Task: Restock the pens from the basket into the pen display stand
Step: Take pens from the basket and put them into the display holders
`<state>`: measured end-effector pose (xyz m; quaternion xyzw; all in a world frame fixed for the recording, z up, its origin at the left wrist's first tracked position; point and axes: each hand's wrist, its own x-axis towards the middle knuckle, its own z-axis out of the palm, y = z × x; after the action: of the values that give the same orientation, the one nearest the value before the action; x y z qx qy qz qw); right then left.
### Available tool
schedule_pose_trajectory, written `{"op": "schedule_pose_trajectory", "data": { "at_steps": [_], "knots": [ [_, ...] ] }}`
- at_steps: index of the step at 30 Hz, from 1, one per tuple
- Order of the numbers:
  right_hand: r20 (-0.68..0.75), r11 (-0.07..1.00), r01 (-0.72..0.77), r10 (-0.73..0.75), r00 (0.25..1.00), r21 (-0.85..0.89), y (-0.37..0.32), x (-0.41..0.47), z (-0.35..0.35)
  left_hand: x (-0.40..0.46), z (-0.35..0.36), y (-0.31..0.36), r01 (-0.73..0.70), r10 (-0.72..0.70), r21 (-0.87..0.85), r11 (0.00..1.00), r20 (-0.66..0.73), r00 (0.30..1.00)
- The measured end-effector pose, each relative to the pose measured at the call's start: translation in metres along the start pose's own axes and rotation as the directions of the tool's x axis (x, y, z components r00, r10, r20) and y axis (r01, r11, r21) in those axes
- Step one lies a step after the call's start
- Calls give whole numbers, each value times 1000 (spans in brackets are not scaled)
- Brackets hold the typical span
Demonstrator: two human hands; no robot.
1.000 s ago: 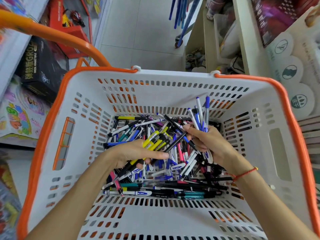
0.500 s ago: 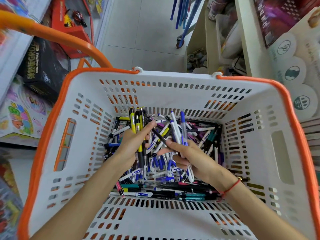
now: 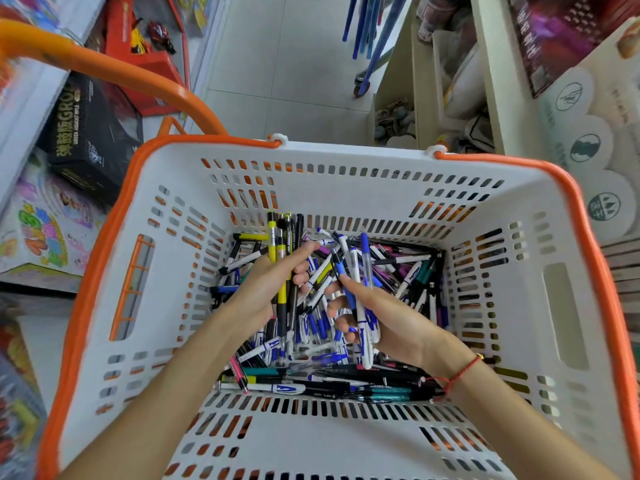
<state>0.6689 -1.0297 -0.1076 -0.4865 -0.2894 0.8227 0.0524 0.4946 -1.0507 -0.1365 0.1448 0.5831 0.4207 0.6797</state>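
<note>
Both hands in basket (image 3: pixel 346 174), frame centre: left hand (image 3: pixel 266 289) grips yellow/black pens (image 3: pixel 282 244), right hand (image 3: pixel 388 317) grips blue/white pens (image 3: pixel 356 271), both bundles upright. Stand not visible.

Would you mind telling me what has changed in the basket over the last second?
The left hand lifted a yellow-and-black bunch of pens upright from the pile. The right hand shifted toward the middle with its blue-and-white pens. The basket stayed put.
</note>
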Motion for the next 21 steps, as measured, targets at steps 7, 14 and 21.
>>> {"op": "schedule_pose_trajectory", "data": {
  "at_steps": [7, 14, 21],
  "knots": [
    [60, 999, 31, -32, 998, 15, -2, -4, 6, -8, 8, 0, 74, -75, 144, 987, 0, 997],
    [90, 996, 66, -60, 994, -62, -1, -7, 9, -8, 8, -2, 50, -57, 329, 943, 11, 998],
    [94, 995, -53, 61, 994, -90, -1, -5, 6, -2, 3, -8, 31, -21, 146, 989, -68, 997]
  ]
}}
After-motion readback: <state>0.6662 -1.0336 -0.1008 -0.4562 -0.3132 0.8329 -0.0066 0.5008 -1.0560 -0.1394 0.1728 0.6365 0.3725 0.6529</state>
